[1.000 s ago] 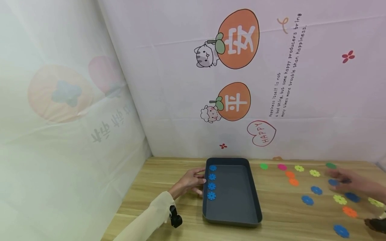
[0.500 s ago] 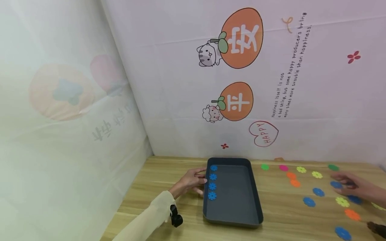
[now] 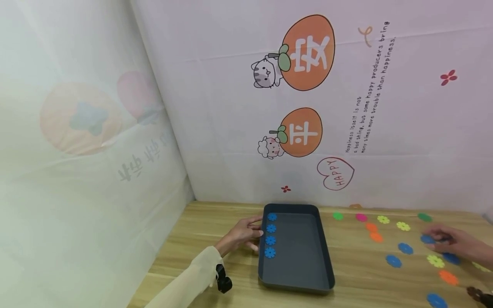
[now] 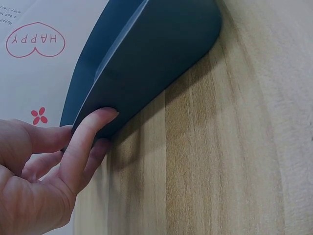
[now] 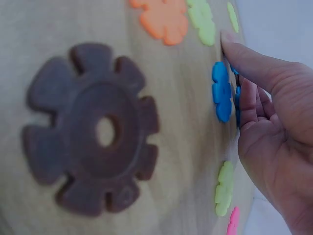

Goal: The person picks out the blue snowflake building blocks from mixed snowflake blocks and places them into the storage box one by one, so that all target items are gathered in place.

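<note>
A dark grey rectangular tray stands on the wooden table, with a column of several blue notched discs along its left inner side. My left hand holds the tray's left wall; in the left wrist view one finger lies against the outer wall and another meets the rim. Over the loose pieces at the right, my right hand has its thumb and forefinger either side of a blue flower-shaped disc flat on the table. The right wrist view shows its thumb extended and other fingers bent; their tips are partly hidden.
Loose discs lie right of the tray: green, pink, yellow, orange and blue. A brown disc is close to the right wrist camera. A printed white cloth rises behind the table.
The right hand, blurred at first, has slowed and settled around the blue disc. The left hand, the tray and its blue discs stay as they were; the head view shifts slightly.
</note>
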`<state>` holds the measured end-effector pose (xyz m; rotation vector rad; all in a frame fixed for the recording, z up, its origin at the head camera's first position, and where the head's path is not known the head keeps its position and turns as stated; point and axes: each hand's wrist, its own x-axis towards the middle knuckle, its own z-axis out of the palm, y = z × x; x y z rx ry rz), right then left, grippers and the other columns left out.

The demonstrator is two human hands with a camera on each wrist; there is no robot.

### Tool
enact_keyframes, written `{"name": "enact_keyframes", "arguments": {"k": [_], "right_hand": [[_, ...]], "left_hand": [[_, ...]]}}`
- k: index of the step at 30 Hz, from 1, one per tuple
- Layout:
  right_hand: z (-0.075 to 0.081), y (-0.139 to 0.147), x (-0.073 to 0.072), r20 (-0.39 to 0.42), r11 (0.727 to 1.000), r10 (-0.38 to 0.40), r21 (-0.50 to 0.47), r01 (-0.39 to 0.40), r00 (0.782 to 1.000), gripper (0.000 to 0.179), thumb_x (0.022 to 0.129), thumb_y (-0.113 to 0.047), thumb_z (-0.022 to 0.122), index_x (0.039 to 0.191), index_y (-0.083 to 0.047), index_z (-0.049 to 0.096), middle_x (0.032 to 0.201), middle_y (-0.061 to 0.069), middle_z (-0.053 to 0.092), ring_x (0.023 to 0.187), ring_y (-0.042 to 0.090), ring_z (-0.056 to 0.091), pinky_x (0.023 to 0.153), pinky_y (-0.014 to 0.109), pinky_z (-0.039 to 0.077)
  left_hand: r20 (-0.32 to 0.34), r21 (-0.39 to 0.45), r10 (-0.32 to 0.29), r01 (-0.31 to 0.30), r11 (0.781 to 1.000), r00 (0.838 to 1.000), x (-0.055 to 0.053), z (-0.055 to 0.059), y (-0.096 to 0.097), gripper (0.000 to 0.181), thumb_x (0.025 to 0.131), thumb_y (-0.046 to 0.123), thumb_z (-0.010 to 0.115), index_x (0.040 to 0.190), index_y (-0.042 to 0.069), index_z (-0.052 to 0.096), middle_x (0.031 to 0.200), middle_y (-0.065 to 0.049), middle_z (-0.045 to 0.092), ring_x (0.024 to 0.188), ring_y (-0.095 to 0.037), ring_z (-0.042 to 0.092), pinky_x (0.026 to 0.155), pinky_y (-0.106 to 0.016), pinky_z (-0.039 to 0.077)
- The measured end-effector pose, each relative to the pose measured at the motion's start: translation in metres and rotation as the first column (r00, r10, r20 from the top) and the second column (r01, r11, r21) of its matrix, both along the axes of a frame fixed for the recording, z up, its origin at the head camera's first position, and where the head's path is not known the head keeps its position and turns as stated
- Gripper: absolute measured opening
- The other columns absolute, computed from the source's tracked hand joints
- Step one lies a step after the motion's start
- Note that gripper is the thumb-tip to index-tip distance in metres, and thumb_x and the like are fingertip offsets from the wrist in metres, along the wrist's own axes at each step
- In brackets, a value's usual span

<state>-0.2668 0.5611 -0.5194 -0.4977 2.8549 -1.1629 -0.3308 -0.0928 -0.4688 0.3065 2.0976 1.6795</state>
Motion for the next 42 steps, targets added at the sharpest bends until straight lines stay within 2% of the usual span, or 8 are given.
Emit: {"name": "enact_keyframes", "arguments": {"k": [2,5,9,19,23,31,38,42], "right_hand": [[0.0,-0.003,0.001,-0.023,1.0,0.008,0.0,-0.008,1.0,0.037,0.099,0.004,0.065,0.117,-0.027,0.069,0.102,-0.033,0.054,0.087,-0.012,0.051,0.063,0.018,0.05],[0.003,-0.009,0.0,-0.002,0.999,-0.018,0.047,0.018,1.0,0.02,0.1,0.002,0.065,0.119,-0.003,0.067,0.1,-0.02,0.059,0.083,-0.008,0.052,0.062,0.021,0.049],[0.009,-0.016,0.0,0.045,0.987,-0.078,0.145,0.071,0.996,0.036,0.102,-0.009,0.067,0.12,0.02,0.057,0.097,-0.006,0.061,0.078,-0.004,0.049,0.061,0.022,0.048],[0.004,-0.02,0.001,-0.143,0.993,-0.002,0.113,0.018,0.99,0.015,0.093,0.002,0.075,0.1,0.004,0.062,0.084,-0.012,0.053,0.071,0.001,0.046,0.053,0.023,0.04],[0.014,-0.023,0.0,-0.095,0.986,-0.022,0.163,0.037,0.995,0.015,0.092,0.0,0.076,0.099,0.002,0.063,0.081,-0.011,0.053,0.068,0.0,0.045,0.052,0.023,0.041],[0.041,-0.029,-0.008,-0.016,0.948,-0.047,0.315,0.049,0.999,0.012,0.094,0.001,0.072,0.103,0.007,0.069,0.089,-0.005,0.07,0.075,-0.009,0.057,0.064,0.02,0.057],[0.058,-0.05,-0.015,-0.029,0.968,-0.01,0.251,0.017,1.0,0.029,0.1,-0.004,0.068,0.118,0.019,0.066,0.104,0.024,0.075,0.083,-0.012,0.061,0.066,0.023,0.061],[0.067,-0.063,-0.02,-0.006,0.986,0.055,0.158,-0.054,0.998,0.031,0.101,-0.002,0.065,0.12,0.023,0.061,0.104,0.024,0.074,0.086,-0.009,0.066,0.068,0.027,0.064]], "left_hand": [[-0.002,-0.002,0.005,-0.005,1.0,1.0,0.0,0.0,-0.001,0.062,0.101,0.001,0.065,0.16,0.006,0.044,0.149,-0.03,0.055,0.124,-0.04,0.067,0.064,-0.037,0.068],[0.002,-0.002,0.011,-0.011,1.0,1.0,0.0,0.0,-0.002,0.063,0.101,0.001,0.066,0.159,0.006,0.044,0.149,-0.03,0.055,0.123,-0.04,0.067,0.063,-0.037,0.068],[0.008,-0.005,0.006,-0.006,1.0,1.0,0.0,0.0,-0.002,0.062,0.101,0.002,0.066,0.16,0.007,0.044,0.149,-0.029,0.054,0.124,-0.04,0.067,0.063,-0.037,0.068],[0.01,-0.011,0.004,-0.004,1.0,1.0,0.003,0.004,-0.003,0.062,0.102,0.001,0.065,0.16,0.007,0.044,0.148,-0.03,0.055,0.124,-0.04,0.067,0.063,-0.036,0.068],[0.006,-0.008,-0.004,0.004,1.0,1.0,0.003,0.006,-0.002,0.062,0.102,0.001,0.064,0.16,0.009,0.044,0.151,-0.028,0.054,0.126,-0.04,0.065,0.064,-0.037,0.068],[0.009,0.003,-0.003,0.003,1.0,1.0,0.001,0.003,0.001,0.062,0.101,0.0,0.065,0.159,0.008,0.045,0.149,-0.029,0.055,0.123,-0.04,0.067,0.064,-0.037,0.068],[0.0,0.004,-0.002,0.002,1.0,1.0,0.001,0.002,0.0,0.062,0.101,0.0,0.065,0.16,0.007,0.044,0.151,-0.029,0.052,0.126,-0.041,0.065,0.064,-0.037,0.068],[-0.001,0.008,-0.001,0.001,1.0,1.0,0.001,0.002,0.0,0.062,0.101,0.0,0.065,0.159,0.006,0.044,0.152,-0.03,0.051,0.127,-0.042,0.064,0.065,-0.038,0.068]]}}
